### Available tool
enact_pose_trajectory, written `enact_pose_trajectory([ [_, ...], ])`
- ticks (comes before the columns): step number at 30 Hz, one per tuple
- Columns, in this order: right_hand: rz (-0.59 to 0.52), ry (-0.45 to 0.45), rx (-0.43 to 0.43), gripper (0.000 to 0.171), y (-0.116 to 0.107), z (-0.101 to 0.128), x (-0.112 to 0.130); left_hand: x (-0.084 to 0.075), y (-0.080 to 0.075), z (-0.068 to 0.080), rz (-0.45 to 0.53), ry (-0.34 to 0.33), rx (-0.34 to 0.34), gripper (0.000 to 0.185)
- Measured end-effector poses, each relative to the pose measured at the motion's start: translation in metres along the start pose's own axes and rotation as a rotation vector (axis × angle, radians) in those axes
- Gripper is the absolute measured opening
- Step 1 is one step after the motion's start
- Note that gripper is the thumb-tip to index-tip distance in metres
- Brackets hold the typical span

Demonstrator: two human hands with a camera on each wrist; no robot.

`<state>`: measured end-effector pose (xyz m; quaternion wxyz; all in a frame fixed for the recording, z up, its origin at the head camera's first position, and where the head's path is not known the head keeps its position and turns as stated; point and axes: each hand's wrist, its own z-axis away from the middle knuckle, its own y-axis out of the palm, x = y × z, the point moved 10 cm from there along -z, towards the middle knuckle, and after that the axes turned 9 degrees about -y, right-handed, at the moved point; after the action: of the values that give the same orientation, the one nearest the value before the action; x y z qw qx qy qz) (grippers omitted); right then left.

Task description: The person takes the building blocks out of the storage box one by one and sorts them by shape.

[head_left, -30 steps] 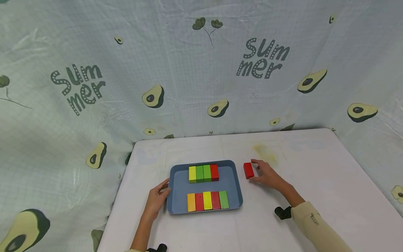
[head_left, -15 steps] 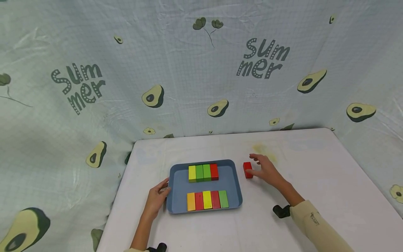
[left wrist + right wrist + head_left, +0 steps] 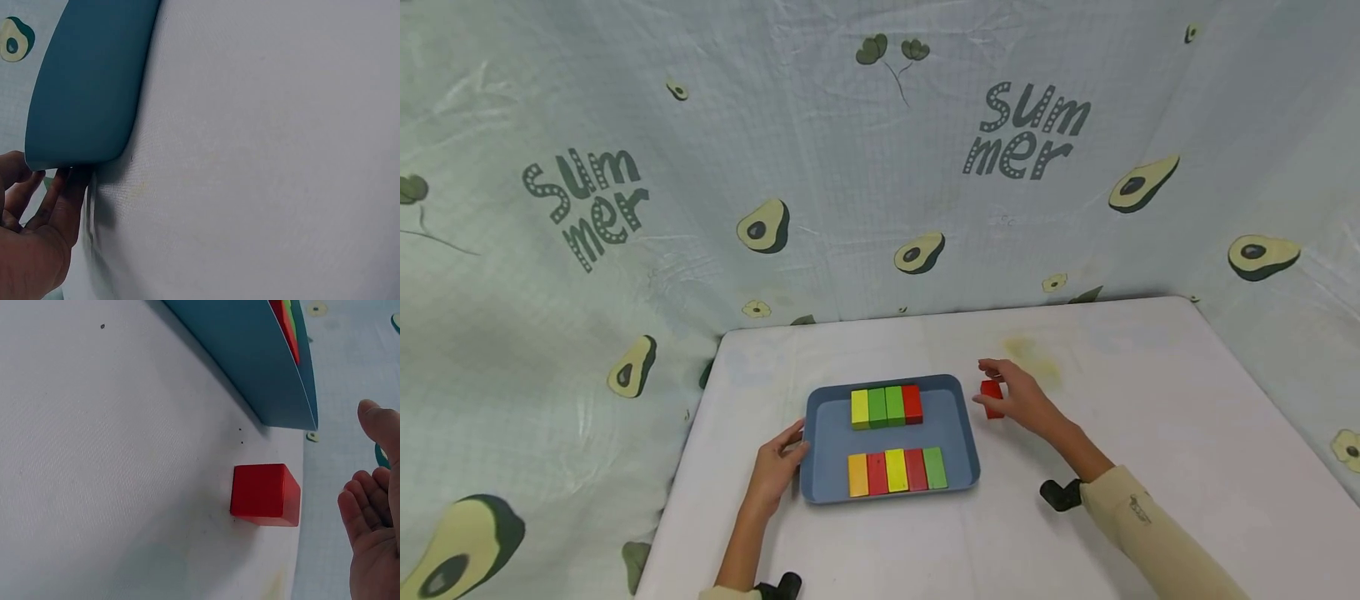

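At the left side of the blue tray (image 3: 829, 454), my left hand (image 3: 771, 477) holds the edge, its thumb at the rim and its other fingers against the outer wall in the left wrist view. A red block (image 3: 265, 492) stands by itself on the table, just right of the tray. Over that block hovers my right hand (image 3: 1024, 403), fingers spread apart from the thumb and nothing between them; it partly hides the block in the head view. The right wrist view shows a gap between the hand and the block.
Inside the tray lie two rows of coloured blocks: a back row ending in a red block (image 3: 912, 403), and a front row starting with an orange block (image 3: 858, 476). A white cloth covers the table (image 3: 880, 550); a printed curtain (image 3: 850, 167) hangs behind it.
My right hand has come away from the red block and shifted up and left over it, toward the tray. The left hand keeps its place at the tray's edge.
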<state>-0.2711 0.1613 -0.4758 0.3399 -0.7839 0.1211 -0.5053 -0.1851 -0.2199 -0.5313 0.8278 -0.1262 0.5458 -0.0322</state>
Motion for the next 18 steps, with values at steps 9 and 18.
enact_pose_trajectory([
  [9,-0.018,-0.061,0.011,0.063,0.012,-0.008,0.016,0.000,0.000,0.002,0.015,-0.001,0.010,0.047],
  [18,-0.038,-0.108,0.052,0.064,0.031,-0.012,0.022,0.000,0.001,0.003,0.029,0.008,0.012,0.048],
])
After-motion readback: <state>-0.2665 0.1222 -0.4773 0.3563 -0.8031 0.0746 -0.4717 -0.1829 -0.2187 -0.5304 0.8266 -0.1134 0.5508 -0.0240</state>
